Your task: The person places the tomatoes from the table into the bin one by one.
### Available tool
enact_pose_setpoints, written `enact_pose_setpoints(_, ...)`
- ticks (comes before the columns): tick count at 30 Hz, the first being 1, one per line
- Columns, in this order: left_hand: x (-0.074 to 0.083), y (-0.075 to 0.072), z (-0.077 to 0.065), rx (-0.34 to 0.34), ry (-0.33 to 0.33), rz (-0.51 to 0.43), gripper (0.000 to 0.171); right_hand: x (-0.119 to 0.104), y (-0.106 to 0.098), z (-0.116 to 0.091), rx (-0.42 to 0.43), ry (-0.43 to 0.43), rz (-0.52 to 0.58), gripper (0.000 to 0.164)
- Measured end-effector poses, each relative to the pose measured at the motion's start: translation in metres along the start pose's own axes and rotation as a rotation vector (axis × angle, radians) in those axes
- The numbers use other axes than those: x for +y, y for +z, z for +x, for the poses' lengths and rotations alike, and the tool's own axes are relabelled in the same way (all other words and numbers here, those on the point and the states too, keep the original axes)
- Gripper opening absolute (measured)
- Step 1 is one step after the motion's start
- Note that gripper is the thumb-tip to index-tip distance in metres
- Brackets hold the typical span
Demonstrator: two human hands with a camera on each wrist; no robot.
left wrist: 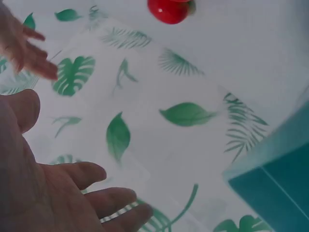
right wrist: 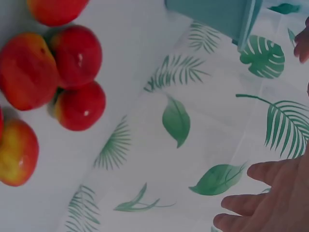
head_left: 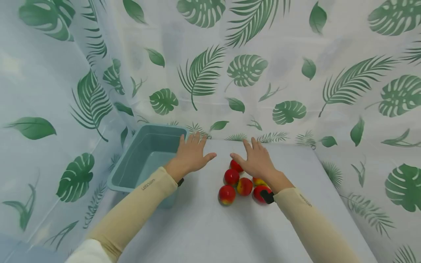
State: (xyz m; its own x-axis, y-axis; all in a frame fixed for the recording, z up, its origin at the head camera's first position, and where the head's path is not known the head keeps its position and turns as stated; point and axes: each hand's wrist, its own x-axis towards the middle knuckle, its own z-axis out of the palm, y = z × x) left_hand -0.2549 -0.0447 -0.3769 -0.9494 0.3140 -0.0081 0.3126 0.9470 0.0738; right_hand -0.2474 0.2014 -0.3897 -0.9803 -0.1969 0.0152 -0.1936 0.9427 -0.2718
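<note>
Several red and yellow apples lie grouped on the white table, among them a front apple and a middle apple. My right hand is held over the back of the group with fingers spread, hiding part of it; nothing is in its grasp. To the left, my left hand is stretched out beside the right rim of a teal plastic basin, fingers extended and holding nothing. In the right wrist view, an apple and its neighbours sit apart from the fingers.
The basin stands at the table's left side, with its inner floor visible. A white curtain printed with green leaves hangs behind the table and along both sides. The table's surface extends in front of the apples.
</note>
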Motion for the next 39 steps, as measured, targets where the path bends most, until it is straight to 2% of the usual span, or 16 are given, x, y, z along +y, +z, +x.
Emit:
enact_pose_setpoints(4,-0.019,-0.007,-0.025,0.002,-0.028,-0.088,0.082,0.010,0.006,-0.011,0.052,0.005,0.044,0.089)
enact_pose_setpoints(6,-0.033,-0.009,-0.046,0.014,-0.041,-0.142,0.080,0.018,0.013,-0.020,0.064,0.019,0.058,0.089)
enact_pose_setpoints(9,-0.056,-0.002,-0.081,0.060,-0.061,-0.215,0.076,0.030,0.026,-0.036,0.063,0.049,0.079,0.088)
enact_pose_setpoints(11,-0.070,0.007,-0.105,0.116,-0.076,-0.249,0.071,0.037,0.035,-0.047,0.063,0.077,0.086,0.085)
enact_pose_setpoints(14,-0.088,0.029,-0.137,0.238,-0.100,-0.293,0.060,0.048,0.051,-0.060,0.066,0.119,0.103,0.076)
enact_pose_setpoints(19,-0.102,0.066,-0.172,0.495,-0.143,-0.342,0.037,0.066,0.084,-0.076,0.108,0.203,0.141,0.067)
enact_pose_setpoints(23,-0.103,0.089,-0.184,0.629,-0.184,-0.343,0.028,0.079,0.106,-0.086,0.141,0.318,0.190,0.066)
enact_pose_setpoints(29,-0.099,0.114,-0.186,0.751,-0.194,-0.400,0.035,0.089,0.131,-0.092,0.174,0.475,0.262,0.069)
enact_pose_setpoints(34,-0.096,0.126,-0.181,0.850,-0.180,-0.432,0.038,0.094,0.149,-0.090,0.260,0.582,0.320,0.076)
enact_pose_setpoints(39,-0.088,0.131,-0.174,0.900,-0.189,-0.440,0.033,0.099,0.159,-0.084,0.319,0.661,0.341,0.073)
